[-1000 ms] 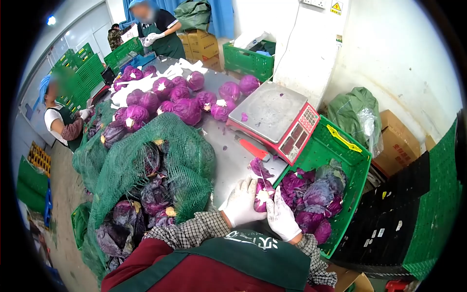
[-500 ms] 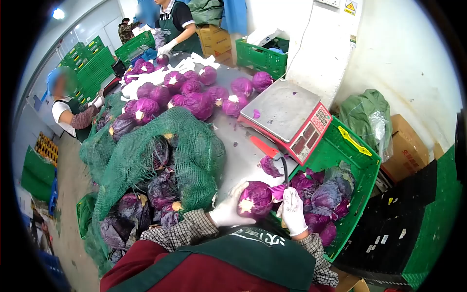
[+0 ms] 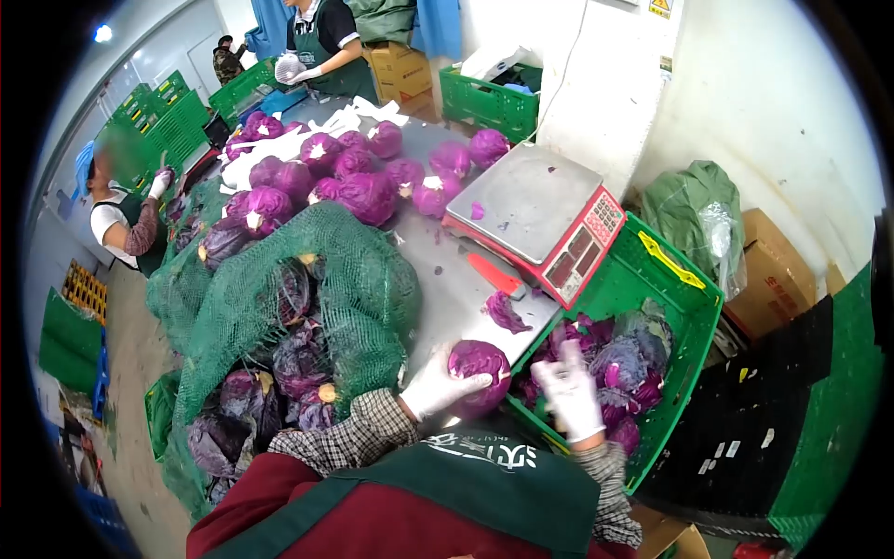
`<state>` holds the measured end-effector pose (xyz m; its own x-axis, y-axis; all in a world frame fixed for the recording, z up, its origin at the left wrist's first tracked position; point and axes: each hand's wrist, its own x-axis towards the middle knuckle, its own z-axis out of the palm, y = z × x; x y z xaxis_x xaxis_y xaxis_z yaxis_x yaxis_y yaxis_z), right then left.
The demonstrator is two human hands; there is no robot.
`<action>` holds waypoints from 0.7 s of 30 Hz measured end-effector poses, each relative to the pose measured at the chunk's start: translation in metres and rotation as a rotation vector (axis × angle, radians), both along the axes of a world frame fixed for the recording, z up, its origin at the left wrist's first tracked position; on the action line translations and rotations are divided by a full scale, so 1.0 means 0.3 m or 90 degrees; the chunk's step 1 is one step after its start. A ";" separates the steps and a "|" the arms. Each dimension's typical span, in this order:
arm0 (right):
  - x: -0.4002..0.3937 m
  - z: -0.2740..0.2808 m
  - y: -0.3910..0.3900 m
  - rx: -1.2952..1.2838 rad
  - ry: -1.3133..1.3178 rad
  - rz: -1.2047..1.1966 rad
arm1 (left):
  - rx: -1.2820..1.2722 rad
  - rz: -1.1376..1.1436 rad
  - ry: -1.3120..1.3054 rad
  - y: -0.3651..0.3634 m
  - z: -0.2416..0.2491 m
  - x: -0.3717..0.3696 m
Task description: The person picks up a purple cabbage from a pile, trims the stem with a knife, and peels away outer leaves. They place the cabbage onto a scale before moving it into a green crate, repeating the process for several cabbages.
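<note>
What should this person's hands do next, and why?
Probably move the right hand across to the cabbage. The left hand grips it alone, while the right is apart from it, over the crate where loose leaves lie. Working on the cabbage would likely need both. The right hand is too blurred to tell whether it holds anything.

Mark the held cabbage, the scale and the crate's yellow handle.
Held cabbage (image 3: 484, 361): head view, purple leaves of its upper side.
Scale (image 3: 535, 210): head view, flat metal pan.
Yellow handle (image 3: 671, 260): head view, middle of its bar.
</note>
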<state>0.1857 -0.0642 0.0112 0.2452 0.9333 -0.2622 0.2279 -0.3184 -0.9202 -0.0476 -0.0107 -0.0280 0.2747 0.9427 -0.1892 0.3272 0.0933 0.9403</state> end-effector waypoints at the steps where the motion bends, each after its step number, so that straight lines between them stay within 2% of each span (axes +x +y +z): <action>1: -0.046 -0.080 0.012 0.031 -0.012 0.084 | 0.045 -0.022 0.108 -0.007 0.041 0.004; 2: -0.108 -0.035 0.007 0.118 0.049 0.131 | 0.061 -0.036 0.104 -0.012 0.050 0.010; 4: -0.113 -0.066 0.023 0.066 -0.022 0.197 | 0.086 -0.026 0.148 -0.013 0.043 0.009; 5: -0.097 -0.069 0.031 0.097 -0.085 0.258 | 0.101 -0.037 0.148 -0.010 0.039 0.005; 8: -0.072 -0.140 0.039 0.256 -0.236 0.294 | 0.134 -0.062 0.149 -0.009 0.016 0.003; 10: -0.072 -0.219 0.046 0.363 -0.454 0.246 | 0.153 -0.061 0.163 -0.003 0.004 0.000; 11: -0.091 -0.103 0.052 0.229 -0.334 0.165 | 0.074 -0.058 0.072 0.000 0.018 -0.003; 12: -0.070 -0.084 0.058 0.166 -0.376 0.120 | -0.005 -0.057 -0.018 0.007 0.044 -0.005; 14: 0.060 -0.311 0.065 0.216 -0.349 0.086 | -0.124 -0.020 -0.207 0.012 0.044 -0.022; 16: 0.154 -0.379 -0.015 0.112 -0.331 -0.053 | -0.169 0.039 -0.240 0.061 -0.041 -0.075; 17: 0.271 -0.496 -0.061 0.038 -0.297 -0.098 | -0.172 0.049 -0.271 0.085 -0.099 -0.094; 18: 0.350 -0.601 -0.102 -0.048 -0.260 -0.147 | -0.213 0.098 -0.248 0.075 -0.024 -0.071; 20: 0.317 -0.423 -0.127 -0.096 -0.406 -0.104 | -0.152 0.062 -0.168 0.081 -0.012 -0.029; 21: 0.269 -0.378 -0.108 -0.020 -0.364 -0.106 | -0.126 0.013 -0.175 0.095 -0.048 -0.021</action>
